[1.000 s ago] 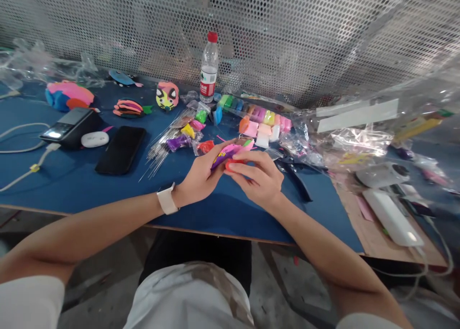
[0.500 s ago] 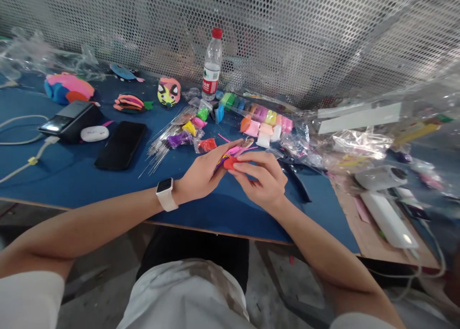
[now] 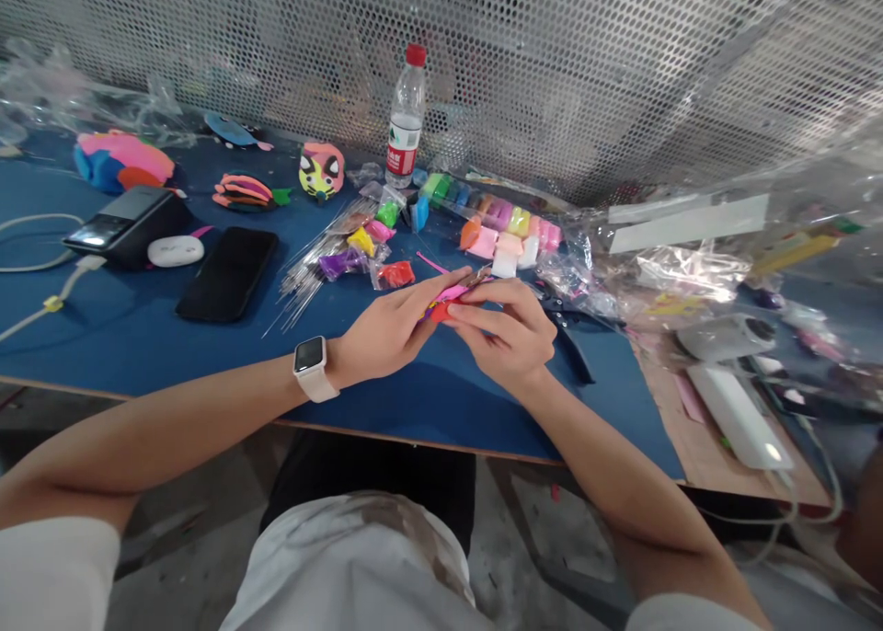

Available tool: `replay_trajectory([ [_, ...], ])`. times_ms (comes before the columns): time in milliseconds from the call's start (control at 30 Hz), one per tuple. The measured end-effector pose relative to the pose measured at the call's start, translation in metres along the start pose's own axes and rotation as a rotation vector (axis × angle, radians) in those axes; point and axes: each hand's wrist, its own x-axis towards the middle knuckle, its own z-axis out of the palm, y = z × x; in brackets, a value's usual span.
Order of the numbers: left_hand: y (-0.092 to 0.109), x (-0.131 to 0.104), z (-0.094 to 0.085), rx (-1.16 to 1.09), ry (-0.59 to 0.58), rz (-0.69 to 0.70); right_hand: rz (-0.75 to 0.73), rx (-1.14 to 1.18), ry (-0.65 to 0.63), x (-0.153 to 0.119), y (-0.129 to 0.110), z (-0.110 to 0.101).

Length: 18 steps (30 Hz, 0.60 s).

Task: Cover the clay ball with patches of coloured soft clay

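Observation:
Above the blue table's front part, my left hand [image 3: 386,334] is closed round a small multicoloured clay piece [image 3: 451,293] with pink, yellow and purple parts. My right hand [image 3: 511,333] pinches a red clay lump [image 3: 439,312] against the near side of that piece. Fingers of both hands hide much of it. Just behind my hands lie a red clay packet [image 3: 395,274], a purple packet [image 3: 339,263] and a bundle of thin metal wires [image 3: 303,281].
A bottle [image 3: 406,125] stands near the mesh screen. Clay packs [image 3: 507,231] and plastic wrap lie right of it. Clay figures [image 3: 321,170], a black phone [image 3: 227,274] and a white mouse [image 3: 176,250] are left. Black-handled pliers [image 3: 572,353] lie right of my hands.
The fingers of my right hand have shifted slightly over the clay piece, and the red lump now sits closer against it. The whole view has moved slightly.

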Motion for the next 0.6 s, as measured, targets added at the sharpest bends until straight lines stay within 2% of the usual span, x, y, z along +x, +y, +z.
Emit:
replay_trajectory([
  [167, 0.008, 0.001, -0.006, -0.054, -0.008, -0.014, 0.031, -0.067, 0.007, -0.003, 0.003, 0.001],
  [267, 0.012, 0.002, -0.008, -0.068, -0.006, -0.105, 0.037, -0.042, 0.022, 0.000, 0.002, 0.002],
  [367, 0.013, 0.002, -0.008, -0.077, 0.032, -0.159, 0.019, -0.023, 0.037, 0.001, 0.004, 0.001],
  [433, 0.013, 0.001, -0.007, -0.101, 0.057, -0.154, 0.018, -0.093, 0.060, 0.001, 0.008, -0.003],
  [533, 0.011, 0.000, -0.008, -0.124, 0.060, -0.166, 0.104, -0.197, 0.094, 0.003, 0.012, -0.010],
  [600, 0.011, 0.000, -0.009, -0.129, 0.058, -0.170, 0.193, -0.140, 0.014, 0.004, 0.013, -0.012],
])
